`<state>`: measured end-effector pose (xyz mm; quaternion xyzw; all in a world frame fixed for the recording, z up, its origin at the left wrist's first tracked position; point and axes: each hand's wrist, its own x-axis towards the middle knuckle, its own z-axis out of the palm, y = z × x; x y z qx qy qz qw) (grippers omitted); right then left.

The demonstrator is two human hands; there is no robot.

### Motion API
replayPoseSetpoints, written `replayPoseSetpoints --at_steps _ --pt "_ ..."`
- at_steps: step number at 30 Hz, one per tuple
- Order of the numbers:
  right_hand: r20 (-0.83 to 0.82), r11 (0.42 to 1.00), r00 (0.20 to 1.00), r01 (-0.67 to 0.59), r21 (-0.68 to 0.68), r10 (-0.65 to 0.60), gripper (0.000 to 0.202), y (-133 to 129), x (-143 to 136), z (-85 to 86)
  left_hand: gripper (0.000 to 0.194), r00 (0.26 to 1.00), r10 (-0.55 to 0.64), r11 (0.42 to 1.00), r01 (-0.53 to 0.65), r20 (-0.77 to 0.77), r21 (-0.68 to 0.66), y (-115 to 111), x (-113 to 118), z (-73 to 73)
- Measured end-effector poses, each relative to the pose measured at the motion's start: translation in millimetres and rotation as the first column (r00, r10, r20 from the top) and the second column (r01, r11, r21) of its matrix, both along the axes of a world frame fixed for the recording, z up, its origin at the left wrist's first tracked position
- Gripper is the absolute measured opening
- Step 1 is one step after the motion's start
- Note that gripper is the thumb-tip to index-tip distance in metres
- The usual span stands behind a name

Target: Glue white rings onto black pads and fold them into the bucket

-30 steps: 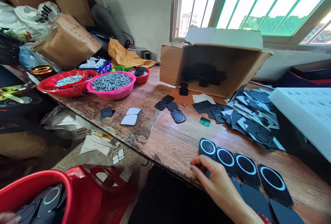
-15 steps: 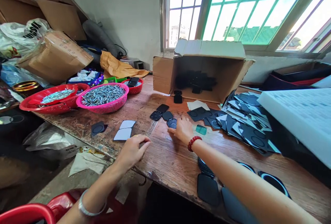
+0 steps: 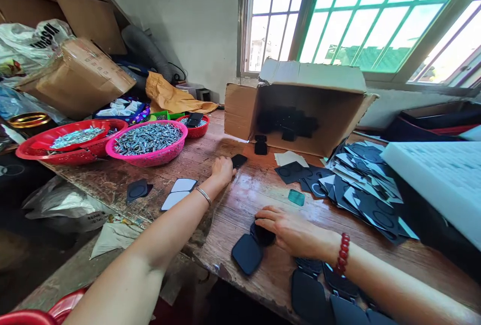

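My left hand reaches to the middle of the bench, its fingers closed over the near half of a black hinged square piece; the far half shows past the fingertips. Nearer the front edge, my right hand grips another black hinged square piece, folded out flat, with one smooth panel showing and the other partly under the fingers. Several similar black pieces lie below my right forearm. A green translucent square rests beyond my right hand. Two joined white panels lie left of my left forearm.
A cardboard box on its side holds black pieces. Stacked black and white cards and a white foam block stand right. At left are a pink basket of metal parts and a red basin.
My right hand has drawn a black hinged piece toward the front edge. My left hand has moved forward from the near edge onto the other hinged piece.
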<state>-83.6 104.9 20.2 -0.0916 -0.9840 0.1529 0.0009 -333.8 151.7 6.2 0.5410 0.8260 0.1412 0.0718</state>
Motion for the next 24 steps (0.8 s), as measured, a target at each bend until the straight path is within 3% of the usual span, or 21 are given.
replayPoseSetpoints --at_steps 2,5,8,13,15,18,22,24 --pt "-0.07 0.999 0.997 0.033 -0.022 -0.035 0.061 9 4 -9.4 0.033 0.998 -0.024 1.0 0.025 0.051 -0.015 0 -5 6.5" --pt "-0.181 0.97 0.953 0.241 -0.029 -0.242 0.042 37 4 -22.0 0.027 0.984 -0.082 0.996 0.086 0.161 -0.015 -13 -14 9.0" --pt "-0.232 0.882 0.857 0.471 -0.012 -0.461 0.023 80 -6 -28.8 0.017 0.94 -0.159 0.985 0.171 0.303 -0.013 -42 -16 -0.6" --pt "-0.264 0.7 0.68 0.714 0.028 -0.684 0.021 153 -43 -31.9 0.035 0.877 -0.194 0.978 0.209 0.44 0.015 -111 -5 -15.7" --pt "-0.264 0.63 0.619 0.775 0.049 -0.74 0.017 174 -62 -33.3 0.043 0.9 -0.181 0.982 0.184 0.397 0.03 -137 1 -16.9" --pt "-0.254 0.54 0.54 0.838 0.076 -0.802 0.026 197 -92 -37.8 0.041 0.956 -0.187 0.981 0.167 0.226 0.103 -164 8 -21.8" --pt "-0.218 0.413 0.427 0.904 0.108 -0.878 0.056 209 -126 -45.8 0.041 0.947 -0.303 0.938 0.275 0.109 0.211 -174 19 -39.2" --pt "-0.192 0.37 0.39 0.919 0.133 -0.9 0.061 211 -137 -48.0 0.042 0.921 -0.377 0.913 0.351 0.099 0.208 -173 24 -46.3"
